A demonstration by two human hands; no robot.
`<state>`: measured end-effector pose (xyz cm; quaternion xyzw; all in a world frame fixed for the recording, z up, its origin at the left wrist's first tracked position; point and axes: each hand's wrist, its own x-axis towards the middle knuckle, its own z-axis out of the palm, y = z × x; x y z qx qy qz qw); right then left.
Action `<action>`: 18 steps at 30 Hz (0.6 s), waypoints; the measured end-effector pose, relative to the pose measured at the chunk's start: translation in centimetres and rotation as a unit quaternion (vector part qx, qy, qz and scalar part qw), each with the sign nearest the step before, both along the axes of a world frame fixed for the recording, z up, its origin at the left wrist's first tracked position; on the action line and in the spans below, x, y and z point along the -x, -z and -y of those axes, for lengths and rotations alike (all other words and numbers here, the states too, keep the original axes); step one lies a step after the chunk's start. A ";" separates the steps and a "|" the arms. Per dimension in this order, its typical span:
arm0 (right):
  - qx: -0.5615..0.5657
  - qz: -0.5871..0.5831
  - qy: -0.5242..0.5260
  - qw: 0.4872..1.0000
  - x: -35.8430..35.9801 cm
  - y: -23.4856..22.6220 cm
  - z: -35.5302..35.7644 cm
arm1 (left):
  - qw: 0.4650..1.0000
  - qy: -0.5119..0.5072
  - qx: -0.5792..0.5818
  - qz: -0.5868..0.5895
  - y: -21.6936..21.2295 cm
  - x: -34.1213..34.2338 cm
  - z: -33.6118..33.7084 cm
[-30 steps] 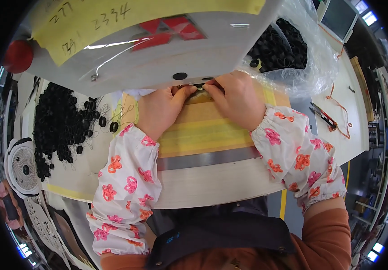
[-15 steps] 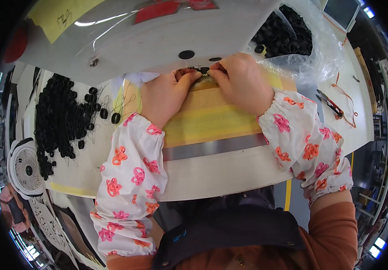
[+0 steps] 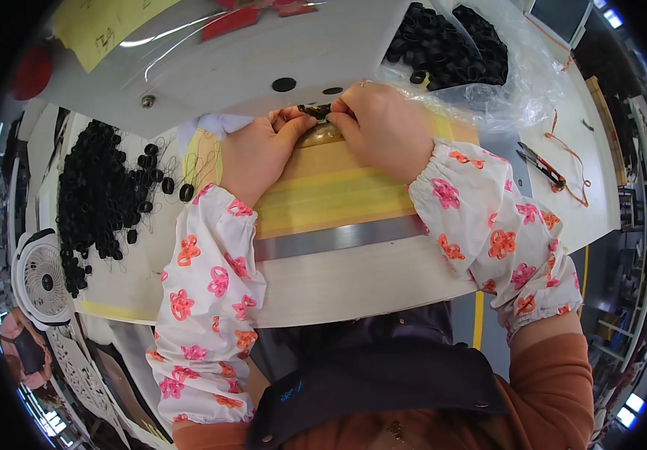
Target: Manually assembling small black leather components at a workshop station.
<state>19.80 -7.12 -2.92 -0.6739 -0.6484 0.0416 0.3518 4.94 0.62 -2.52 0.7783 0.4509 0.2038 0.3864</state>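
My left hand (image 3: 257, 152) and my right hand (image 3: 383, 129) meet fingertip to fingertip at the far edge of a yellow taped work pad (image 3: 331, 195). Both pinch one small black part (image 3: 314, 112) between them, right under the edge of a grey-white machine cover (image 3: 263, 52). Most of the part is hidden by my fingers. Both forearms wear white sleeve covers with red and orange flowers.
A heap of small black rings (image 3: 98, 195) lies on the table to the left, with thin wires among them. A clear plastic bag (image 3: 458, 52) with more black rings sits at the back right. Cutters with red handles (image 3: 539, 165) lie at the right. A small white fan (image 3: 42, 281) stands lower left.
Both hands have stayed together on the black part at the cover's edge; the whole view has shifted, the bench now sitting a little lower in the picture.
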 end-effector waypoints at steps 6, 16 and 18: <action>-0.025 -0.025 -0.003 0.999 -1.0 -0.2 0.2 | 0.998 0.009 -0.057 -0.025 -0.7 -0.9 0.3; -0.113 -0.011 -0.055 0.992 0.0 0.7 -0.1 | 0.982 0.061 -0.178 0.010 -0.2 1.0 0.8; -0.116 0.000 -0.070 0.991 -0.2 0.9 0.3 | 0.969 0.084 -0.230 0.024 -0.2 1.6 2.0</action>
